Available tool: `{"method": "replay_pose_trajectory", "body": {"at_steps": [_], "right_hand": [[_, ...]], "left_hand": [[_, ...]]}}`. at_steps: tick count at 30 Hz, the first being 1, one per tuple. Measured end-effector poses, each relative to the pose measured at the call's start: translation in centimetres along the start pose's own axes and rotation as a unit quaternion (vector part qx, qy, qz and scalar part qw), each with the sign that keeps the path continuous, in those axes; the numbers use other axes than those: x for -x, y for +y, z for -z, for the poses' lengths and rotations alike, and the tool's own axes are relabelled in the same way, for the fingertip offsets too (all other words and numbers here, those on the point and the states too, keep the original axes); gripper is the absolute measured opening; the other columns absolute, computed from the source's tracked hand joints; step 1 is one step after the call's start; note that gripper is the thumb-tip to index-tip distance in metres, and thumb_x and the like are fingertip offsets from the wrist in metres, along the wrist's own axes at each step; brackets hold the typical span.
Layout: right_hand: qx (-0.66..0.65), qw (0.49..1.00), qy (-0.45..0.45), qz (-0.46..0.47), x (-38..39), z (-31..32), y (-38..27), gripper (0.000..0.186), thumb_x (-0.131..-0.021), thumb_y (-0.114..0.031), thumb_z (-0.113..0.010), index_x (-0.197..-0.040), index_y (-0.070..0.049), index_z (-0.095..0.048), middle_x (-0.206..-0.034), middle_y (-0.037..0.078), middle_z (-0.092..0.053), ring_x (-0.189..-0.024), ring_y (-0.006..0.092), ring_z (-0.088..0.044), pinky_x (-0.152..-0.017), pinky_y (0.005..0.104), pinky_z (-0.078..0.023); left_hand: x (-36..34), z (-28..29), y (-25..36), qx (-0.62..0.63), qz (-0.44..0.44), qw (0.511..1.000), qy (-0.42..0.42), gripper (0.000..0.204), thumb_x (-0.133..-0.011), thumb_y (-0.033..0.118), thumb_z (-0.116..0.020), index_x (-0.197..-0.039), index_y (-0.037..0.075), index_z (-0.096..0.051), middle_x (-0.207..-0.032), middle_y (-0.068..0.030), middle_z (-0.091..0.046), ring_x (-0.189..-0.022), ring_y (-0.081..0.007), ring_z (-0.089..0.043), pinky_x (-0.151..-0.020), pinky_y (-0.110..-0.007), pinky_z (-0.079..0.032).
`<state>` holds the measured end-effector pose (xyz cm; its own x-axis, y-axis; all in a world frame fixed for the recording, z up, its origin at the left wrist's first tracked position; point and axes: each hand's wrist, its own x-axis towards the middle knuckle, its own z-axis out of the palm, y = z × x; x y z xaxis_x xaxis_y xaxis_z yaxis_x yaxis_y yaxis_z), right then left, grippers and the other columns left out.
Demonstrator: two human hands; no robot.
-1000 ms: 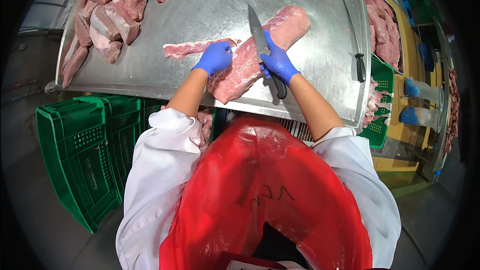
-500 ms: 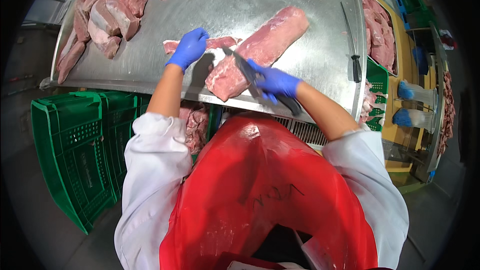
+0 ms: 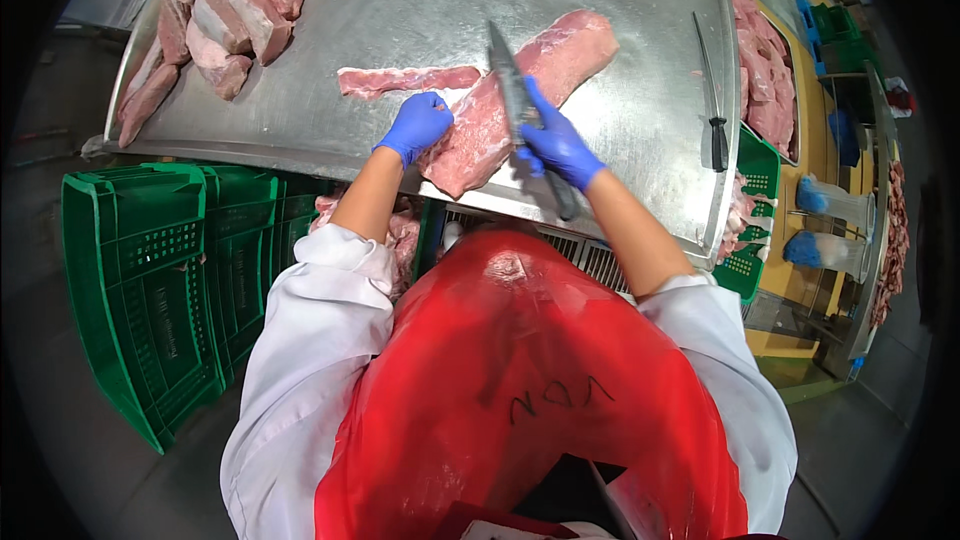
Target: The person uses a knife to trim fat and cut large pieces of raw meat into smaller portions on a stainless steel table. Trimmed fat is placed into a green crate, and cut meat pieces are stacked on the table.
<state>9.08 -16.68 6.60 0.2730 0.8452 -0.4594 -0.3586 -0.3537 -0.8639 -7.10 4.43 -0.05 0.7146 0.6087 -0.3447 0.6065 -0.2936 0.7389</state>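
Observation:
A long, pale pink pork loin [image 3: 470, 140] lies slantwise on the steel table, its near end close to the table's front edge. My left hand [image 3: 418, 127], in a blue glove, is closed at the loin's left edge and seems to pinch the meat there; its fingertips are partly hidden. In my blue-gloved right hand [image 3: 560, 148] is a dark-handled knife [image 3: 508, 75], its blade pointing away over the loin. Beyond my left hand lies a narrow trimmed strip of meat [image 3: 405, 80], apart from both hands.
Several meat chunks [image 3: 225, 15] are heaped at the table's far left. A sharpening steel [image 3: 714, 100] rests along the right side of the table [image 3: 640, 130]. Green crates [image 3: 150, 310] stand at left; another green crate [image 3: 745, 250] with trimmings and a meat-filled tray [image 3: 765, 70] are at right.
My left hand has moved right and nearer, from beside the strip to the loin's edge. The knife has swung more upright, its tip now farther away. The strip now lies free.

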Motion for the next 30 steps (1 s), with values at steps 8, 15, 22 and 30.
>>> {"method": "replay_pose_trajectory", "body": {"at_steps": [8,15,22,30], "right_hand": [[0.391,0.885,-0.227,-0.109,1.9,-1.9,-3.0,0.073,-0.097,-0.019,-0.047,-0.161,-0.016,-0.013,-0.076,0.014,-0.068,-0.061,0.0233,-0.067,-0.065,0.035,-0.056],[0.448,0.871,-0.2,-0.027,-4.7,-4.6,0.5,0.076,-0.094,-0.011,-0.046,-0.162,-0.019,-0.01,-0.071,0.01,-0.065,-0.053,0.0212,-0.061,-0.06,0.0352,-0.053],[0.454,0.831,-0.32,-0.027,1.7,-4.1,-1.8,0.077,-0.094,-0.012,-0.044,-0.162,-0.023,-0.009,-0.074,0.012,-0.066,-0.055,0.0206,-0.065,-0.055,0.0338,-0.056],[0.368,0.838,-0.387,-0.116,1.8,-5.5,-2.7,0.072,-0.095,-0.011,-0.045,-0.161,-0.024,-0.018,-0.082,0.01,-0.066,-0.061,0.0152,-0.067,-0.056,0.0291,-0.059]], "left_hand": [[1.4,0.2,-1.4,0.113,-0.011,0.992,0.06,0.015,-0.085,0.014,-0.059,-0.077,0.001,-0.062,-0.073,-0.0044,-0.06,-0.068,-0.011,-0.053,-0.063,-0.032,-0.046],[4.7,1.5,2.7,0.132,-0.084,0.984,0.086,0.01,-0.087,0.011,-0.062,-0.086,0.001,-0.064,-0.073,-0.007,-0.064,-0.067,-0.0135,-0.056,-0.065,-0.031,-0.049],[10.9,4.1,2.6,0.335,-0.079,0.931,0.12,0.007,-0.09,0.01,-0.063,-0.09,0.003,-0.064,-0.082,0.0009,-0.06,-0.077,-0.0072,-0.054,-0.07,-0.025,-0.047],[22.9,12.9,1.7,0.259,-0.044,0.928,0.265,0.006,-0.094,0.01,-0.063,-0.09,0.01,-0.058,-0.078,0.0071,-0.05,-0.066,-0.0024,-0.041,-0.055,-0.019,-0.031]]}}
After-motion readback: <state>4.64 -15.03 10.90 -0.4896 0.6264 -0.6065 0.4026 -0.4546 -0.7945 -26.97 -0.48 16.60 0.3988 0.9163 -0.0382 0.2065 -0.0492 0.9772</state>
